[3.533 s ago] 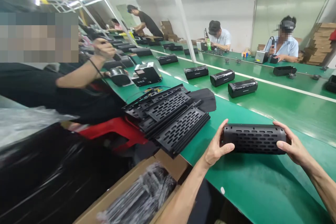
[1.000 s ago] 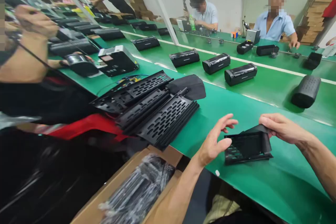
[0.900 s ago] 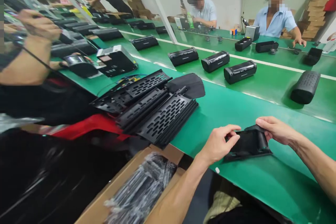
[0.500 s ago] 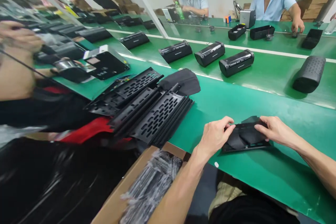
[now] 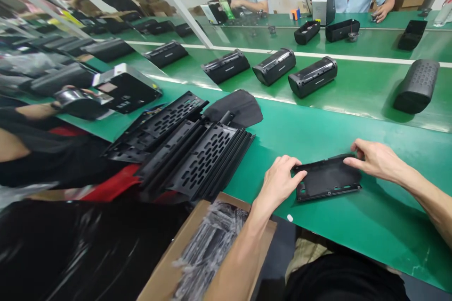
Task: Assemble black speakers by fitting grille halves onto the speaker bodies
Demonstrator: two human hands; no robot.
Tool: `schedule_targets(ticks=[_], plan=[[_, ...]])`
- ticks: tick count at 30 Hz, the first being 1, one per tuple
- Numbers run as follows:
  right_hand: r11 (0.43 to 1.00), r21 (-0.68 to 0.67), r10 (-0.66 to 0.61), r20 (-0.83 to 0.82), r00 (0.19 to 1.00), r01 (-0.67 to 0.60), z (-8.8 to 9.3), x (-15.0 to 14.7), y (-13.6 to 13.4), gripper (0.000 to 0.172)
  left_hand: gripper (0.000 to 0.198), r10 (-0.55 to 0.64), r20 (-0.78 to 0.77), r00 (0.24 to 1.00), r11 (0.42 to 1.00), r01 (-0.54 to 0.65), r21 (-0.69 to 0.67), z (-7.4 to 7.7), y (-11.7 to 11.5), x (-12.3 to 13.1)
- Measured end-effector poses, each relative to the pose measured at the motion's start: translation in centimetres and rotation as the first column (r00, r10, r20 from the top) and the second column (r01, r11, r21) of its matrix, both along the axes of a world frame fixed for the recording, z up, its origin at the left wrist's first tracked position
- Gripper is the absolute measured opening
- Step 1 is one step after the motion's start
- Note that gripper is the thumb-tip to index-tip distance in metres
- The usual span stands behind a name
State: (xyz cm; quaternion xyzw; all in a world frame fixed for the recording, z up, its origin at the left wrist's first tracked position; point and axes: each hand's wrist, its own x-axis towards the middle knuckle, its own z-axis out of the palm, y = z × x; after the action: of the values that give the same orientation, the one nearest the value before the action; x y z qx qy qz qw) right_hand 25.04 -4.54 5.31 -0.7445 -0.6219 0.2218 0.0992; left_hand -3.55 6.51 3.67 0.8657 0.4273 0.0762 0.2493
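A black plastic speaker panel lies hollow side up on the green bench before me. Dark mesh cloth sits inside it, fairly flat, leaving slots bare along the near edge. My left hand grips the panel's left end, thumb over the rim and fingers behind. At the far right corner, my right hand has its thumb on the inner side, with the forefinger bent above and other fingers partly hidden behind. To the left, several perforated black panels are stacked beside a pile of dark cloth pieces.
A cardboard box of plastic-wrapped parts stands by my left forearm. Several black speakers line the green conveyor beyond the bench. A metal-cased device and a co-worker's arm are at left. Other people sit across the line.
The bunched cloth now lies flatter inside the panel. My right hand has shifted outward to the far right corner, my left slightly left. The view has shifted a little.
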Motion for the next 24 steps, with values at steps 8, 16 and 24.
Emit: schedule_targets(ticks=[8,16,24], plan=[[0.998,0.062,0.011,-0.421,0.907,0.017,-0.4,0.1,0.2,0.020,0.032,0.247,0.373,0.894,0.856,-0.021,-0.516,-0.2,-0.5,-0.6],[0.969,-0.216,-0.245,-0.834,0.494,0.116,-0.2,-0.9,0.0,0.039,0.059,0.555,0.521,0.648,0.597,0.125,-0.792,-0.6,-2.4,-0.3],[0.963,-0.260,-0.262,-0.847,0.462,0.069,-0.8,-0.8,0.0,0.040,0.051,0.619,0.541,0.570,0.554,0.172,-0.815,-1.2,-3.3,-0.9]])
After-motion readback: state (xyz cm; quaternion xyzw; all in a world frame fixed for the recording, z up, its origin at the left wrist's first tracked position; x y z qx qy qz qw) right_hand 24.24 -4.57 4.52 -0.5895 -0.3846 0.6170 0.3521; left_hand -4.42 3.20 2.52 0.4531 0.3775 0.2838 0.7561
